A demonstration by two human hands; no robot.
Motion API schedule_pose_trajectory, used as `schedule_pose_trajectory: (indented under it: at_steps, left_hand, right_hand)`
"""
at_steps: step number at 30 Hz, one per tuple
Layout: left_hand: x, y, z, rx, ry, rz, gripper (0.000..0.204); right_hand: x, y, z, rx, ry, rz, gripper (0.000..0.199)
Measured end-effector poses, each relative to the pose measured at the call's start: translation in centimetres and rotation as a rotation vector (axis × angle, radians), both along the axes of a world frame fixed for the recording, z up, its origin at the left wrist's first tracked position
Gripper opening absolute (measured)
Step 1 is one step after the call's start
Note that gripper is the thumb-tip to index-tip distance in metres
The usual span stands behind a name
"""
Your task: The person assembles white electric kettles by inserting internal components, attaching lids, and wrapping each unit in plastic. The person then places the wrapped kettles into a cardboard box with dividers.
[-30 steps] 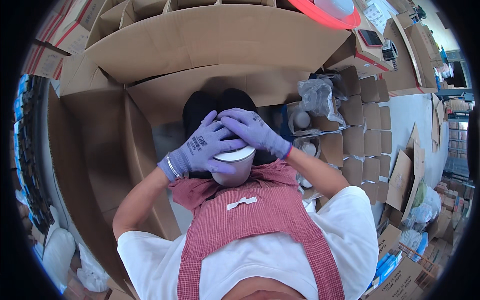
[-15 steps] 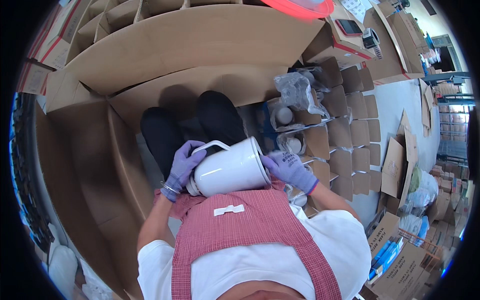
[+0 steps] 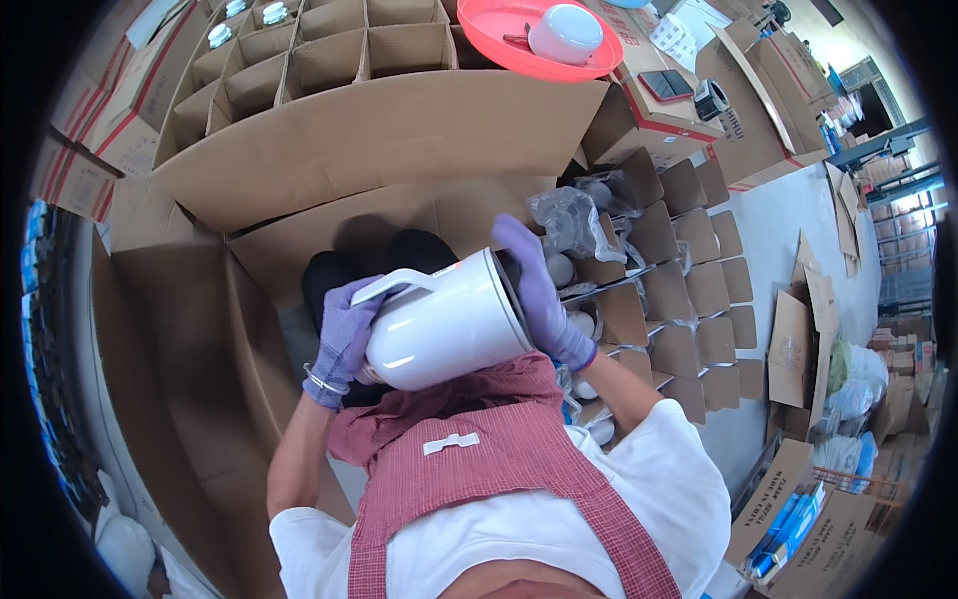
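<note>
A white handled jug (image 3: 449, 329) lies tilted on its side across my lap, its wide round end facing right. My left hand (image 3: 344, 334), in a purple glove, is closed on the jug's narrower end beside the handle (image 3: 399, 283). My right hand (image 3: 539, 290), also gloved, is open with its fingers stretched out and together. Its palm faces the jug's wide end, close against the rim; whether it touches is hard to tell. The inside of that end is mostly hidden by the hand.
Ahead stands a large carton with dividers (image 3: 324, 62), holding several white-topped items at its far left. A pink basin (image 3: 485, 22) with a white cup-shaped part (image 3: 566, 34) rests beyond it. Cardboard dividers (image 3: 679, 295) with bagged pieces are at my right. A phone (image 3: 666, 86) lies on a box.
My right hand has gone from bent fingers at the jug's rim to a flat, stretched hand across its wide end. The jug is tilted a little more upward. The view has shifted, showing more of the basin.
</note>
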State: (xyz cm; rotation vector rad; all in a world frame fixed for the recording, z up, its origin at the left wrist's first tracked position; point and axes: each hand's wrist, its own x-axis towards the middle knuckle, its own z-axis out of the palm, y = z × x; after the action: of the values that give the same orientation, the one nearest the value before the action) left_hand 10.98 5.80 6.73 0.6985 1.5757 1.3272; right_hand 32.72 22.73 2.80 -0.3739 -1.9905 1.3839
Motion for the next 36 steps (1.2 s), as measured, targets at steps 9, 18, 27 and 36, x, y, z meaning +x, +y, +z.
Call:
schedule_pose_trajectory:
  at_steps: [9,18,27,36]
  left_hand:
    - [0.5,0.9,1.0,-0.064,-0.112,-0.002,0.031]
    - [0.9,2.1,1.9,0.32,0.455,-0.113,0.025]
    - [0.4,3.3,3.6,0.515,1.089,-0.207,0.022]
    - [1.6,0.2,1.8,0.391,0.172,0.44,0.04]
  right_hand:
    - [-0.2,0.3,1.0,0.178,-0.138,-0.206,0.052]
    - [-0.3,1.3,-0.3,-0.849,-0.12,-0.009,0.049]
    - [-3.5,1.6,0.2,-1.034,-0.017,-0.09,0.051]
    - [-7.9,21.4,18.5,1.01,-0.376,-0.726,0.063]
